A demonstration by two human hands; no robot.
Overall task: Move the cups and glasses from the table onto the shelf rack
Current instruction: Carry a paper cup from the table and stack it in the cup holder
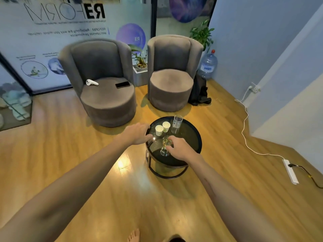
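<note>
A small round black table (190,137) stands on the wood floor. On it are two white paper cups (162,128) side by side, a tall clear glass (177,123) at the far edge, and a short clear glass (166,145) near the front. My right hand (178,148) grips the short glass from the right, fingers curled round its rim. My left hand (138,133) hovers at the table's left edge, fingers loosely bent, holding nothing. No shelf rack is in view.
Two grey round armchairs (106,88) stand behind the table; the left one holds a white controller (91,82) and a black phone (122,84). A water bottle (208,65), a black bag (199,91), a white cable and a power strip (290,171) lie to the right.
</note>
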